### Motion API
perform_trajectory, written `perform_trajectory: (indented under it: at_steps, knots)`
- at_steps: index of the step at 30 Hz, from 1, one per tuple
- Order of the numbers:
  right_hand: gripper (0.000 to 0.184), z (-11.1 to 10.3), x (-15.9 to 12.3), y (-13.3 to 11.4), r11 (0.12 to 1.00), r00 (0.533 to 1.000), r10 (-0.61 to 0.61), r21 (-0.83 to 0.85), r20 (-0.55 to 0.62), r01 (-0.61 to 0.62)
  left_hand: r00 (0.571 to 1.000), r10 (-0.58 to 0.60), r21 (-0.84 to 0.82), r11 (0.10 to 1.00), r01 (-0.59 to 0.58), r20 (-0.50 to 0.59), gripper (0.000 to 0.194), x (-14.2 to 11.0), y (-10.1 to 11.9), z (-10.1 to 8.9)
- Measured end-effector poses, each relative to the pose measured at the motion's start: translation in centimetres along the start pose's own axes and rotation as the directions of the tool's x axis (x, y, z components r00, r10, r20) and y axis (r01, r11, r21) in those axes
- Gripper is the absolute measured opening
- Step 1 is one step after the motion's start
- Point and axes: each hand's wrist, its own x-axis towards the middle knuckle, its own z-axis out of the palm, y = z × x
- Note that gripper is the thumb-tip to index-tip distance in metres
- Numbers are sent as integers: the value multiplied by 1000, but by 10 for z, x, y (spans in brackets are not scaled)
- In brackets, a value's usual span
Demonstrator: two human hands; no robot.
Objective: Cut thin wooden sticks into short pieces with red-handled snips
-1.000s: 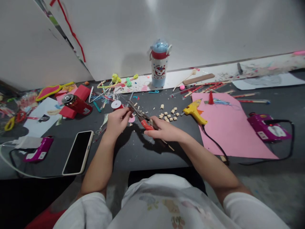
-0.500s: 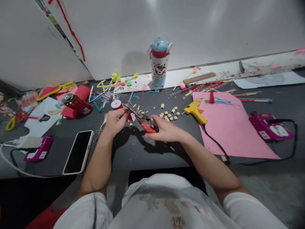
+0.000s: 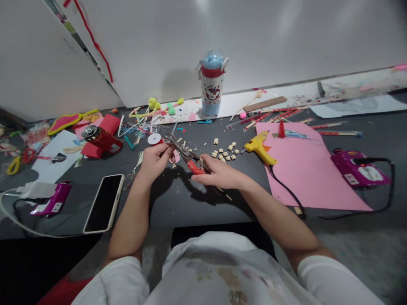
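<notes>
My right hand (image 3: 219, 173) is wrapped round the red handles of long-nosed pliers (image 3: 180, 147), held above the dark table. Their metal jaws point away and to the left, to the fingertips of my left hand (image 3: 156, 161). Those fingers are pinched together; what they hold is too small to make out. Just beyond them stands a white-topped spool (image 3: 154, 139) with red sides. To the right of the jaws lie several short cut wooden pieces (image 3: 229, 148), with smaller bits scattered around. A pink round piece (image 3: 174, 156) lies partly hidden below the pliers.
A yellow glue gun (image 3: 261, 148) rests on pink paper (image 3: 305, 178) at right, its cord trailing towards me. A drink bottle (image 3: 212, 84) stands at the back. On the left are a phone (image 3: 104, 203), a tipped red can (image 3: 106, 142) and purple power strips (image 3: 54, 203).
The pliers' handles look squeezed closer together in my right hand, which has shifted slightly left. My left hand stays pinched near the jaws. The things on the table have not visibly moved.
</notes>
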Motion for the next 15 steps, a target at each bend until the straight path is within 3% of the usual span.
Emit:
perform_trajectory:
  at_steps: [4, 7, 11, 15]
  knots:
    - [56, 2, 1, 3, 999, 999, 46, 7, -10, -45, 984, 161, 294, 947, -132, -78, 20, -2, -5, 4]
    - [55, 2, 0, 3, 999, 999, 46, 11, -10, -46, 960, 268, 444, 872, -205, -84, 20, -4, -7, 6]
    - [54, 2, 0, 4, 999, 999, 38, 15, 1, -38, 946, 315, 495, 835, -242, -69, 24, -5, -8, 7]
    - [51, 2, 1, 5, 999, 999, 33, 38, 14, -33, 956, 287, 456, 860, -228, -62, 23, -5, -7, 8]
